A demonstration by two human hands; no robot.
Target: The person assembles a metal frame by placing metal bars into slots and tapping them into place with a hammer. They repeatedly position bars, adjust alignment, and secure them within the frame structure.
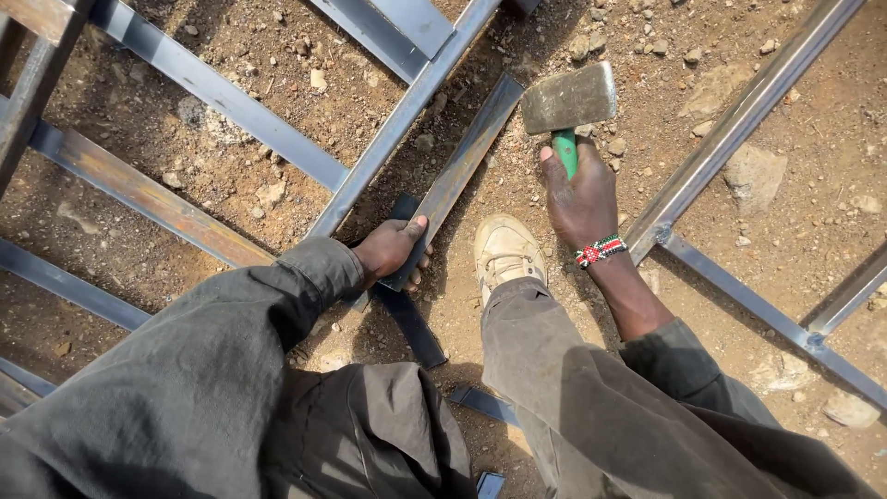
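Down at ground level, over reddish stony dirt [795, 148], the right hand [580, 199] is wrapped tight around the green handle of a hammer [566, 103], whose blocky, worn steel head sits just above the knuckles and is tipped slightly to the right. A beaded bracelet [601, 249] in red, white and green circles that wrist. The left hand [393, 251] is closed on the near end of a flat steel strip [462, 162], thumb lying along its upper face and fingers curled under its edge.

That strip is the thing both hands attend to. Its long axis runs on a diagonal from the left hand up and to the right, and its far end stops just beside the hammer head, to the head's left. So the hammer hand is nearer the far end, the holding hand at the near one.

Between the hands a pale, dusty shoe [504, 251] is planted on the soil, close to the strip's lower part. Beyond them lies a welded frame of grey steel bars [222, 92], with another angled bar [739, 120] off to the right, well apart from the strip.
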